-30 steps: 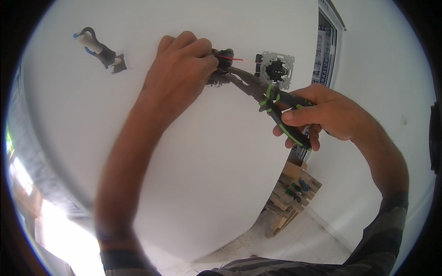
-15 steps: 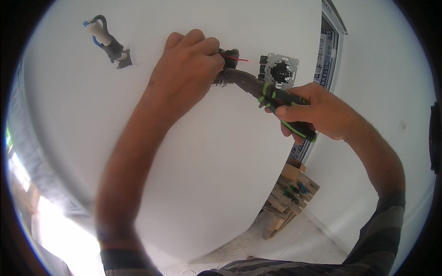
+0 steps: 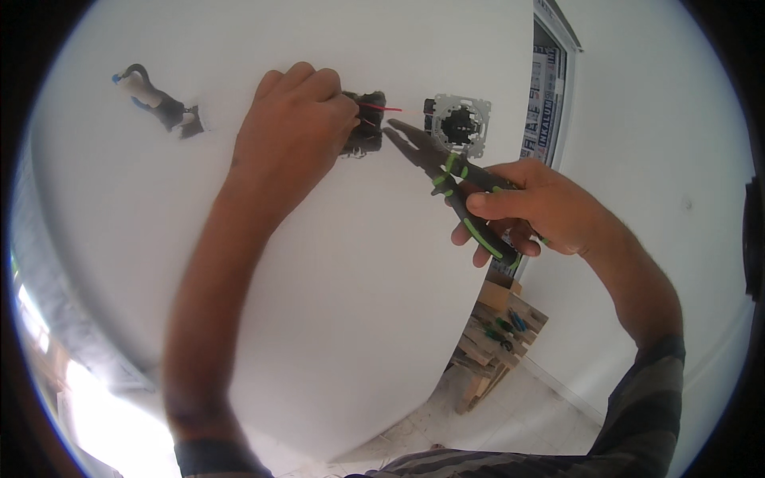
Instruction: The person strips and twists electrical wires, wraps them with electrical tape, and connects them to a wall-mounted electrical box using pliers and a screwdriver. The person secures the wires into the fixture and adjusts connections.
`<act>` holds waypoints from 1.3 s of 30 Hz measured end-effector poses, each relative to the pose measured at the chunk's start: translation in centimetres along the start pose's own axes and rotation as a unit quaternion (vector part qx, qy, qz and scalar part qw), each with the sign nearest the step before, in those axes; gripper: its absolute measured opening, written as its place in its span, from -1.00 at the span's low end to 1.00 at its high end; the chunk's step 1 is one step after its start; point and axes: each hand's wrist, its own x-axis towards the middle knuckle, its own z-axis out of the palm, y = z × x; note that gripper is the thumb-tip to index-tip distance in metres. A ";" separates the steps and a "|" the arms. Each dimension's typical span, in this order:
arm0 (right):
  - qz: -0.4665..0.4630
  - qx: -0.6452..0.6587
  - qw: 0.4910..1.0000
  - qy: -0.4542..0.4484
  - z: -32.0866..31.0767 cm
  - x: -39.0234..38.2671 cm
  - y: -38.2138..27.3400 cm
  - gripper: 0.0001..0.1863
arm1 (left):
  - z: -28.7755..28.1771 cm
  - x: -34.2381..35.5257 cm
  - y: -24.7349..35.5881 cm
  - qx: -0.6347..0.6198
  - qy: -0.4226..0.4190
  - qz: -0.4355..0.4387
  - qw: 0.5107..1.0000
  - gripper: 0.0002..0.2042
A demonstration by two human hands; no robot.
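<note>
My left hand (image 3: 296,119) is closed at a black box (image 3: 370,137) set in the white wall. Its fingertips pinch something there that they mostly hide. A thin red wire (image 3: 382,107) sticks out to the right beside those fingers. My right hand (image 3: 542,203) holds pliers (image 3: 441,169) with black and green handles. Their jaws are spread, with the tips just right of the box and nothing between them. Behind and above the pliers, a socket insert (image 3: 460,126) with a grey metal mounting frame sits against the wall.
At the upper left, a cable bundle (image 3: 155,103) comes out of a hole in the wall. A window frame (image 3: 548,95) with printed film stands to the right. Below are a wooden pallet (image 3: 535,309) with several hand tools (image 3: 502,325) and the tiled floor (image 3: 526,406).
The pliers have drawn back to the right from the left fingertips, and their jaws and handles have spread. My left hand stays at the box. The whole view has shifted slightly.
</note>
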 end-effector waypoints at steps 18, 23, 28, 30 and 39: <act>-0.077 0.135 0.987 0.037 0.7 -0.9 7.6 -0.55 | 2.0 3.2 1.3 -0.014 -0.017 0.038 0.999 -0.87; -0.073 0.255 0.964 -0.005 4.5 -2.1 10.6 -0.50 | 2.6 3.7 1.4 -0.012 -0.036 0.051 0.998 -0.91; -0.145 0.256 0.952 0.081 7.9 0.4 10.1 -0.51 | 2.6 3.9 1.0 -0.052 -0.081 0.043 0.994 -0.93; -0.163 0.202 0.954 0.150 9.2 2.1 9.1 -0.50 | 2.6 3.9 0.6 -0.073 -0.090 0.032 0.993 -0.92; -0.186 0.193 0.919 0.288 10.0 6.3 5.9 -0.71 | 3.4 4.2 0.0 -0.105 -0.046 0.041 0.993 -0.91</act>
